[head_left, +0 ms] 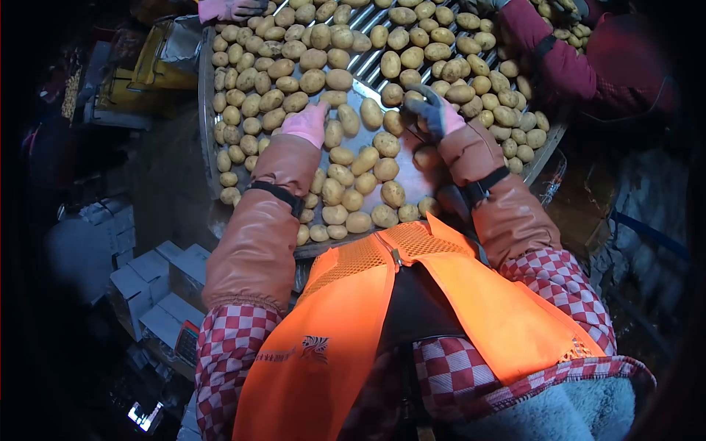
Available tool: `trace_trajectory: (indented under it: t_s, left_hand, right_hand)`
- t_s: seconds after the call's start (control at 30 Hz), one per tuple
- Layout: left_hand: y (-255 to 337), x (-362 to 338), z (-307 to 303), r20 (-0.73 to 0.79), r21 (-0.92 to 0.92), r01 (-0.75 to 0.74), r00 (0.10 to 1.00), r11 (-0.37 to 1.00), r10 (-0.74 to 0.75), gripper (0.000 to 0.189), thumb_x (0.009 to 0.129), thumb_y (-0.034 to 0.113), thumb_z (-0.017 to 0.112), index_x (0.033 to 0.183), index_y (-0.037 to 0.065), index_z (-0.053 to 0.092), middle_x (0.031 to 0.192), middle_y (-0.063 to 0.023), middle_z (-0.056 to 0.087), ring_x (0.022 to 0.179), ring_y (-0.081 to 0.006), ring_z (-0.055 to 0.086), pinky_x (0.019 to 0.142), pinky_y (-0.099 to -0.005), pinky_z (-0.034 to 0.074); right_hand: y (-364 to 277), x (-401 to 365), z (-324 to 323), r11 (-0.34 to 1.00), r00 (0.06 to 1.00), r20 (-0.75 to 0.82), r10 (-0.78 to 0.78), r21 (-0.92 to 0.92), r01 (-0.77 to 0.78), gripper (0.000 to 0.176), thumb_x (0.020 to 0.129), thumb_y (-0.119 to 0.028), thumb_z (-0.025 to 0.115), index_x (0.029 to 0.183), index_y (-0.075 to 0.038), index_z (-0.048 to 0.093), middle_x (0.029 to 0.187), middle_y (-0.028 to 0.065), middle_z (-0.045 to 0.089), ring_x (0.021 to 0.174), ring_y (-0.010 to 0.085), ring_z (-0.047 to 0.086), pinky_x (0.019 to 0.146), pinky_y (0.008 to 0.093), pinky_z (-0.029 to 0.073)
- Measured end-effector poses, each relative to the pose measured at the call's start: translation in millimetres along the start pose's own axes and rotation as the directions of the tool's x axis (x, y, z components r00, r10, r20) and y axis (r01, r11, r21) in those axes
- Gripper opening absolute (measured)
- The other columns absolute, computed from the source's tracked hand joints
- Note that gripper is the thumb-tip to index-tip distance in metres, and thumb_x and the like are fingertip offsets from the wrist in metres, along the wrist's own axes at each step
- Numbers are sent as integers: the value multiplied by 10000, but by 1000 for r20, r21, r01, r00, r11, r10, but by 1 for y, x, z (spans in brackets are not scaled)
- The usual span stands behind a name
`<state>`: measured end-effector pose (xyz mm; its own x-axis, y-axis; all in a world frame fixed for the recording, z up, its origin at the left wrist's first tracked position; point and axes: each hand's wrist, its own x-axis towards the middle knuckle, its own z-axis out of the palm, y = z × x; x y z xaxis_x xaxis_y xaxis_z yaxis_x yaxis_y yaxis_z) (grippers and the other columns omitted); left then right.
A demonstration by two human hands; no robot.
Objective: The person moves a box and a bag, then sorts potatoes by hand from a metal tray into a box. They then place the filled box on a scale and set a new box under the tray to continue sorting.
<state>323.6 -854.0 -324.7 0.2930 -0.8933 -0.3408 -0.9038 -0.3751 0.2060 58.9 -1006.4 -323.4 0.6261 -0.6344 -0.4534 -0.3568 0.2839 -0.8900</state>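
Many potatoes (343,175) lie over a metal sorting table (423,180), some loose and some packed together. My left hand (307,123), in a pink glove, rests against potatoes left of the middle; its fingers reach forward and hold nothing that I can see. To the right, my right hand (434,112) wears a dark-coated glove with a pink cuff. Its fingers are apart, beside a potato (392,94) and another potato (393,122). Brown sleeve covers with black wrist bands cover both my forearms.
Metal rollers (368,55) carry potatoes at the far side. A co-worker's gloved hand (234,9) is at the top left; another person's red sleeve (551,51) reaches in at the upper right. White boxes (170,283) stand at lower left, yellow crates (151,70) at upper left.
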Motion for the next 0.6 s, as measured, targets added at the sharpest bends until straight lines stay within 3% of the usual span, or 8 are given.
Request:
trace_trajectory:
  t_s: [0.07, 0.1, 0.2, 0.23, 0.27, 0.33, 0.4, 0.6]
  left_hand:
    - [5, -3, -14, 30, -147, 214, 977, 966, -212, 334, 957, 309, 527, 1260, 169, 545, 1127, -223, 662, 1064, -397, 629, 901, -466, 494]
    - [10, -4, -24, 57, -214, 315, 949, 925, -311, 353, 944, 331, 574, 1253, 163, 552, 1123, -225, 664, 1063, -391, 633, 905, -457, 496]
    - [26, -32, -37, -173, -489, 156, 947, 858, -270, 361, 897, 292, 639, 1232, 169, 590, 1121, -187, 681, 1035, -390, 644, 906, -421, 504]
    - [27, -30, -8, -172, -684, 0, 972, 730, -161, 346, 877, 254, 675, 1207, 174, 608, 1080, -185, 691, 1021, -385, 650, 885, -413, 504]
    - [29, -41, -16, -176, -665, -144, 984, 733, 34, 311, 891, 253, 634, 1192, 178, 624, 1084, -189, 688, 1012, -383, 656, 877, -424, 509]
    - [56, -65, -58, 210, -335, 247, 960, 909, -183, 429, 921, 475, 606, 1254, 205, 630, 1104, -180, 682, 971, -312, 665, 891, -383, 513]
    - [60, -70, -28, 278, 17, 182, 944, 983, -180, 410, 941, 440, 541, 1301, 254, 601, 1134, -188, 673, 1038, -349, 653, 909, -428, 511]
    - [54, -64, -9, 260, -84, 175, 954, 981, -148, 463, 906, 426, 587, 1338, 262, 565, 1165, -206, 659, 1102, -380, 621, 944, -453, 493]
  right_hand:
    - [-2, -26, 5, 774, 957, 161, 242, 562, -291, 493, 951, -396, 560, 1317, -65, 546, 1098, 156, 661, 868, 265, 677, 700, 363, 569]
    - [2, -36, 6, 663, 938, 298, 178, 668, -338, 491, 971, -407, 518, 1324, -67, 539, 1142, 170, 639, 915, 284, 666, 753, 402, 566]
    - [-13, -68, 30, 362, 889, 458, 28, 824, -436, 535, 995, -452, 442, 1347, -56, 513, 1246, 185, 582, 1050, 329, 613, 882, 498, 527]
    - [-17, -76, 38, 268, 877, 481, 3, 845, -464, 556, 998, -469, 425, 1354, -50, 503, 1275, 185, 564, 1094, 343, 592, 920, 526, 509]
    - [-3, -76, 39, 232, 879, 478, 9, 854, -466, 566, 999, -481, 413, 1366, -58, 491, 1305, 181, 548, 1135, 349, 565, 950, 536, 486]
    - [32, -71, 42, 168, 885, 466, 8, 872, -461, 585, 1001, -503, 390, 1391, -74, 468, 1365, 175, 515, 1219, 362, 511, 1011, 556, 439]
    - [23, -80, 40, 177, 892, 451, 24, 876, -448, 585, 997, -516, 388, 1409, -105, 449, 1376, 165, 510, 1220, 352, 512, 1010, 551, 438]
    - [20, -110, 33, 221, 886, 461, -52, 870, -440, 701, 960, -606, 392, 1491, -151, 355, 1427, 170, 465, 1231, 368, 508, 987, 531, 438]
